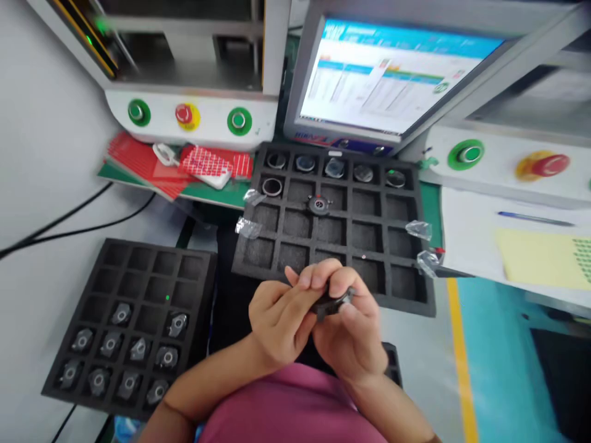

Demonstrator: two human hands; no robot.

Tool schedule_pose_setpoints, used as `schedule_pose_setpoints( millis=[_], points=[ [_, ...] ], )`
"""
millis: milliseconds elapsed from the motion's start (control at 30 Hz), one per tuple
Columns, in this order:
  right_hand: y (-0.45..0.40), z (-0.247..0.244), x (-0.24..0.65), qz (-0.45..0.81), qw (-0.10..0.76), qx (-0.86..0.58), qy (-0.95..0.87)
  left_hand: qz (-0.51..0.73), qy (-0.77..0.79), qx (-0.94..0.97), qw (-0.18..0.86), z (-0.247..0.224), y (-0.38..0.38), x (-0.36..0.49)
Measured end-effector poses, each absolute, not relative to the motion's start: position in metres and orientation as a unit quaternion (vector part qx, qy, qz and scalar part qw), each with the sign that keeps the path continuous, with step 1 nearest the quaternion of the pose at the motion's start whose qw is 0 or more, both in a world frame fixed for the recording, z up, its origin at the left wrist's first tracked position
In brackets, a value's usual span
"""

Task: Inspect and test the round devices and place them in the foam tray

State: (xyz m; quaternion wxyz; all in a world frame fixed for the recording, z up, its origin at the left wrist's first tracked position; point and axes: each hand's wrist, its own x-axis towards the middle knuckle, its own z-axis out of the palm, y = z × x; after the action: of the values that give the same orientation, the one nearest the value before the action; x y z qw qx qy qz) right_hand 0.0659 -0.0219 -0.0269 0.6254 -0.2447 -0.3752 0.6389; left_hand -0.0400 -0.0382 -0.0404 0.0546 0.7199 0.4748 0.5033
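Note:
A dark round watch case (330, 304) is held in front of my body, above the near edge of a black foam tray (332, 241). My left hand (281, 317) grips it from the left, fingers laid over its top. On the other side my right hand (351, 326) has it between thumb and curled fingers, which hide much of it. Another round watch case (318, 205), with a sensor-like centre, lies across a divider of that tray. Several round glass-like discs (335, 167) sit in the tray's back row, and a ring-like part (272, 186) is in the row before it.
To the left stands a second foam tray (152, 261) with several film-wrapped parts (111, 343). Behind are a monitor (369, 80) and machine panels with green buttons (238, 120) and red ones (183, 114). Red sheets (143, 163) lie back left; a pen (535, 218) rests on paper at right.

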Motion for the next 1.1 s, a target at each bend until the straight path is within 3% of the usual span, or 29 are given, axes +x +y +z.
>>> schedule_pose_setpoints(
  millis=[267, 467, 567, 733, 800, 933, 1100],
  points=[
    [-0.025, -0.03, 0.05, 0.601, 0.689, -0.19, -0.358, 0.472, 0.466, 0.749, 0.018, -0.033, -0.035, -0.049],
    [-0.026, -0.037, 0.064, 0.528, 0.711, -0.201, -0.419, 0.492, 0.454, 0.735, 0.11, -0.025, -0.034, -0.034],
    [-0.022, -0.04, 0.079, 0.525, 0.701, -0.24, -0.419, 0.502, 0.498, 0.665, 0.24, -0.022, -0.027, -0.022],
    [-0.014, -0.052, 0.121, 0.495, 0.65, -0.287, -0.5, 0.408, 0.489, 0.353, 0.686, -0.017, -0.004, -0.008],
    [-0.011, -0.058, 0.135, 0.495, 0.625, -0.307, -0.519, 0.345, 0.442, 0.258, 0.787, -0.018, 0.005, -0.002],
    [-0.008, -0.062, 0.149, 0.523, 0.633, -0.324, -0.47, 0.292, 0.393, 0.189, 0.851, -0.026, 0.012, 0.012],
    [-0.005, -0.062, 0.159, 0.441, 0.653, -0.368, -0.494, 0.245, 0.345, 0.298, 0.855, -0.028, 0.02, 0.012]
  ],
)
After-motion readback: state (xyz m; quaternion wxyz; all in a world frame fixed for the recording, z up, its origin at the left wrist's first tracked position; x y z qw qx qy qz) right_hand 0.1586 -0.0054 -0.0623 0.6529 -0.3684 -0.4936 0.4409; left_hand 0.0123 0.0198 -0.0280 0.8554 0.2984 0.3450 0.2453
